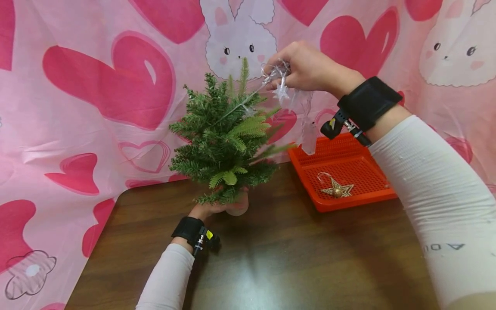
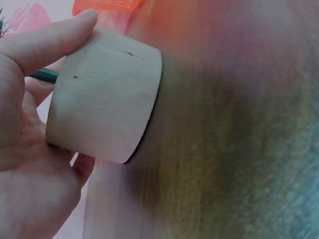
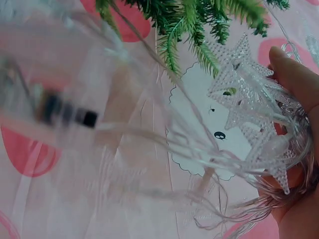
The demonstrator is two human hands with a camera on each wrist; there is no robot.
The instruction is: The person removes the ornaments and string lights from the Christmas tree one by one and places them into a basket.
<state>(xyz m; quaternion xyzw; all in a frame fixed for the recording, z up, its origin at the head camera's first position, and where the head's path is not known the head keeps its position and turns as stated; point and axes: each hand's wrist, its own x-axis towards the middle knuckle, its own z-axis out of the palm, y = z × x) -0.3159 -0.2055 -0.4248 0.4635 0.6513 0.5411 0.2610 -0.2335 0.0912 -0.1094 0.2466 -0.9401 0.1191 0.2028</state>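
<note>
A small green artificial Christmas tree point(image 1: 217, 142) stands on the table. My left hand point(image 1: 210, 209) grips its pale wooden base point(image 1: 238, 206); in the left wrist view the thumb lies along the side of the base point(image 2: 107, 97). Up to the right of the treetop, my right hand point(image 1: 304, 69) holds a bundled string of clear star lights point(image 1: 281, 91). One strand runs from that bundle into the branches, where another clear star point(image 1: 248, 110) sits. A clear battery box point(image 1: 309, 140) dangles below the right hand. Clustered stars point(image 3: 244, 89) show beside the fingers in the right wrist view.
An orange-red plastic basket point(image 1: 348, 200) stands on the right of the brown wooden table point(image 1: 286, 245). Inside it lies a gold star ornament point(image 1: 337, 188) with a hook. Behind the table hangs a pink cloth point(image 1: 93, 51) with hearts and rabbits.
</note>
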